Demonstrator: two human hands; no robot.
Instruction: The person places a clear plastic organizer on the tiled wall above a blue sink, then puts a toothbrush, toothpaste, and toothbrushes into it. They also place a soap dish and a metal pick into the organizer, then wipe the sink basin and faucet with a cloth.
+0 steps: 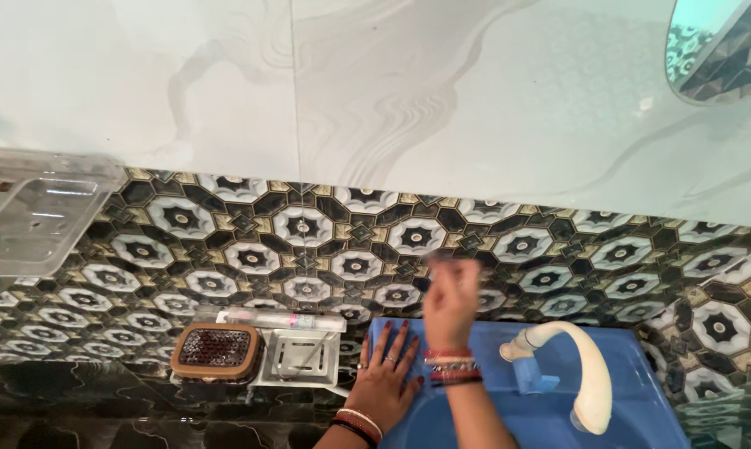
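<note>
Head cam, looking down: my left hand (385, 376) lies flat, palm down, fingers spread and released, on the back left corner of the blue plastic wash basin (641, 391), rings on two fingers, bangles at the wrist. My right hand (450, 301) is raised above the basin rim, up against the black, white & gold patterned wall tiles (558, 258); it's blurred w/ motion, fingers bunched together near the top, and I can't tell if they're pinching anything or just closed loosely. Red & gold bangles sit on that wrist too, just right of my left hand's fingertips. To the right of both hands, the cream curved plastic tap spout (587, 366) arches over the basin bowl, rising from a blue base at the back edge, apart from my right forearm. Left of my left hand, just beside it, a shiny metal wall-mounted soap rack (302, 357) holds a brown rounded-rectangle soap dish w/ dark grid insert (216, 349) on its left side; a pale slim tube (284, 318) lies across the rack's top. Further up on the left, a clear plastic tray shelf (34, 212) sticks out from the wall. Above the patterned band, white marbled wall tiles (392, 83); top right corner shows the edge of a round mirror (716, 46).
</note>
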